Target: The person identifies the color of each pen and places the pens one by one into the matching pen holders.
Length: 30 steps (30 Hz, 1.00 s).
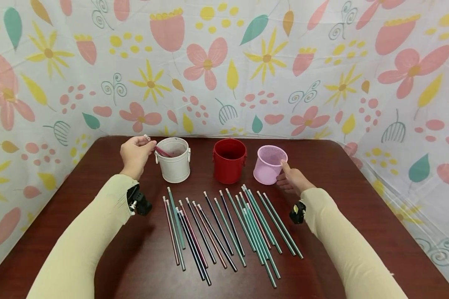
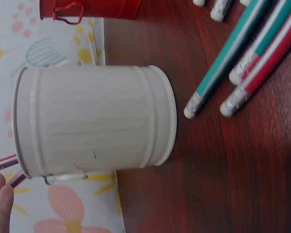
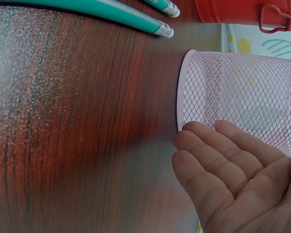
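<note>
My left hand [image 1: 135, 157] pinches red pencils [image 1: 162, 152] at the left rim of the white bucket [image 1: 175, 165]. Their lower ends slant into the bucket, and a white eraser tip pokes above the fingers. Two red lengths [image 2: 3, 163] show by the rim in the left wrist view. My right hand [image 1: 294, 179] is at the right side of the pink mesh cup [image 1: 266, 169], thumb by the rim. In the right wrist view, its nearly straight fingers [image 3: 218, 155] lie against the mesh. The cup stands upright.
Between the white bucket and pink cup stands a red bucket [image 1: 230, 166]. Many green, dark blue and red pencils [image 1: 224, 232] lie in front of the containers, eraser ends pointing away from me. Behind the brown table [image 1: 134, 265] hangs a flower-patterned cloth [image 1: 209, 104].
</note>
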{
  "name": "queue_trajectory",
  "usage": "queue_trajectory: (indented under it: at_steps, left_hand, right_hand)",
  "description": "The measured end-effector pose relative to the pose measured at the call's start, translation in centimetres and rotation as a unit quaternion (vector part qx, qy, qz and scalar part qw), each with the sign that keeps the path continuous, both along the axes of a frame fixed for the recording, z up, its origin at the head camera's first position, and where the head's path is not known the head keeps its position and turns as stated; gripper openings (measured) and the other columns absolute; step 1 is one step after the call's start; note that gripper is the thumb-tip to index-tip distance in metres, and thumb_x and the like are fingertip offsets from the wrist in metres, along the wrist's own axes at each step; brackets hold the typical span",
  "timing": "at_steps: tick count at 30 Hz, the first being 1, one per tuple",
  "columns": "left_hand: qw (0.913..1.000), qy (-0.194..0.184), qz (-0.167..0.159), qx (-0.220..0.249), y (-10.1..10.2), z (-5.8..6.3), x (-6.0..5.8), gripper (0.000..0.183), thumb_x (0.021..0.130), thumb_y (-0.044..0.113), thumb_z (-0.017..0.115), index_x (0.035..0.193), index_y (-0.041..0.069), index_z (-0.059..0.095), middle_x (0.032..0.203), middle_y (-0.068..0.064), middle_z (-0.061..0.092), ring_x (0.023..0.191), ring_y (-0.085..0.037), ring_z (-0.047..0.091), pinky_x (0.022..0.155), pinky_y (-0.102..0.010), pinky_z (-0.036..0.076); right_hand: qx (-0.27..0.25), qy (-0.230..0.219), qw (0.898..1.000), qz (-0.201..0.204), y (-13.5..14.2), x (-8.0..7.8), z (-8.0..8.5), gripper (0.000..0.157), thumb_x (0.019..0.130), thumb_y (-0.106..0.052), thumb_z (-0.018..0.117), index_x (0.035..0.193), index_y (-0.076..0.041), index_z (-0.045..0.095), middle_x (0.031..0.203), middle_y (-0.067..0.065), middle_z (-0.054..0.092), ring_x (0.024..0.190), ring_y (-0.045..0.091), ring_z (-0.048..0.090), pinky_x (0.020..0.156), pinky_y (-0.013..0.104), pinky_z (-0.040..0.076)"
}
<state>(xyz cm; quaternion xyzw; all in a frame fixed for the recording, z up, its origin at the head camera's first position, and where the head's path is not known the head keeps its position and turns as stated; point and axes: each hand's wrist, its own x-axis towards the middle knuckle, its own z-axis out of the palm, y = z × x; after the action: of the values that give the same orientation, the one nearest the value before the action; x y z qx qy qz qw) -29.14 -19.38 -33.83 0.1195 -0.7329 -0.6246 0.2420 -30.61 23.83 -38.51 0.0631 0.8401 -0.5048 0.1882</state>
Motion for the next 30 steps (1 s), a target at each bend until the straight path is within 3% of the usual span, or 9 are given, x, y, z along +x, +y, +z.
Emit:
queue_trajectory:
  at_steps: [6, 13, 18, 21, 23, 24, 27, 30]
  left_hand:
    - [0.9997, -0.022, 0.004, 0.006, -0.5, -0.4, -0.2, 0.015, 0.084, 0.002, 0.070, 0.094, -0.006, 0.062, 0.061, 0.017, 0.054, 0.052, 0.005, 0.055, 0.056, -0.010, 0.048]
    - [0.9957, -0.090, 0.002, -0.023, -0.9, -0.7, -0.1, 0.032, 0.085, 0.012, 0.072, 0.108, -0.008, 0.062, 0.070, 0.009, 0.057, 0.051, 0.003, 0.057, 0.056, -0.014, 0.051]
    - [0.9910, -0.123, -0.031, -0.041, -1.4, -1.2, 0.2, 0.038, 0.087, 0.019, 0.071, 0.112, -0.009, 0.062, 0.076, -0.003, 0.065, 0.052, 0.000, 0.061, 0.058, -0.020, 0.054]
    - [0.9846, -0.145, -0.077, -0.060, -2.0, -1.6, 0.5, 0.041, 0.090, 0.021, 0.068, 0.111, -0.013, 0.062, 0.073, -0.006, 0.068, 0.054, -0.005, 0.064, 0.058, -0.025, 0.056]
    - [0.9706, -0.183, -0.126, -0.092, -2.3, -1.9, 0.9, 0.040, 0.091, 0.020, 0.065, 0.109, -0.015, 0.062, 0.071, -0.009, 0.068, 0.055, -0.010, 0.065, 0.059, -0.029, 0.057]
    - [0.9588, -0.208, -0.157, -0.114, -2.4, -2.1, 1.1, 0.038, 0.092, 0.019, 0.063, 0.108, -0.016, 0.061, 0.071, -0.011, 0.068, 0.055, -0.012, 0.066, 0.060, -0.032, 0.057]
    - [0.9066, -0.285, -0.252, -0.183, -2.2, -2.5, 1.9, 0.033, 0.091, 0.013, 0.061, 0.102, -0.018, 0.059, 0.072, -0.015, 0.068, 0.057, -0.017, 0.066, 0.060, -0.036, 0.057]
    - [0.8556, -0.340, -0.315, -0.231, -1.5, -2.9, 2.7, 0.024, 0.088, 0.009, 0.062, 0.094, -0.014, 0.059, 0.071, -0.015, 0.067, 0.056, -0.017, 0.065, 0.057, -0.034, 0.057]
  right_hand:
    - [-0.002, 0.003, 1.000, 0.001, 0.0, -0.1, 0.1, 0.090, 0.099, -0.057, 0.009, 0.130, 0.020, 0.041, 0.130, 0.037, 0.047, 0.120, 0.046, 0.049, 0.101, 0.053, 0.039]
    - [-0.001, 0.004, 1.000, 0.002, 0.1, -0.1, -0.2, 0.089, 0.099, -0.057, 0.009, 0.129, 0.020, 0.043, 0.128, 0.036, 0.050, 0.118, 0.045, 0.051, 0.099, 0.052, 0.041]
    - [-0.002, 0.005, 1.000, 0.003, 0.0, -0.1, -0.3, 0.089, 0.099, -0.057, 0.009, 0.128, 0.020, 0.043, 0.127, 0.036, 0.050, 0.117, 0.045, 0.052, 0.098, 0.052, 0.041]
    - [0.000, 0.005, 1.000, 0.002, -0.1, -0.1, -0.3, 0.089, 0.099, -0.057, 0.009, 0.128, 0.020, 0.043, 0.127, 0.036, 0.050, 0.117, 0.045, 0.052, 0.099, 0.052, 0.041]
    - [0.002, 0.002, 1.000, 0.001, -0.2, -0.1, -0.2, 0.089, 0.099, -0.057, 0.009, 0.128, 0.020, 0.043, 0.127, 0.036, 0.050, 0.117, 0.044, 0.052, 0.099, 0.052, 0.041]
    - [0.001, 0.001, 1.000, 0.002, -0.2, -0.1, -0.2, 0.089, 0.099, -0.057, 0.009, 0.128, 0.020, 0.043, 0.127, 0.036, 0.050, 0.116, 0.044, 0.052, 0.099, 0.052, 0.041]
    - [-0.003, 0.000, 1.000, 0.002, -0.2, 0.0, -0.1, 0.090, 0.099, -0.057, 0.009, 0.128, 0.021, 0.043, 0.127, 0.037, 0.050, 0.117, 0.045, 0.052, 0.099, 0.053, 0.040]
    - [-0.006, 0.002, 1.000, 0.003, -0.1, 0.1, 0.0, 0.090, 0.099, -0.057, 0.009, 0.128, 0.022, 0.043, 0.127, 0.037, 0.049, 0.116, 0.046, 0.052, 0.099, 0.054, 0.040]
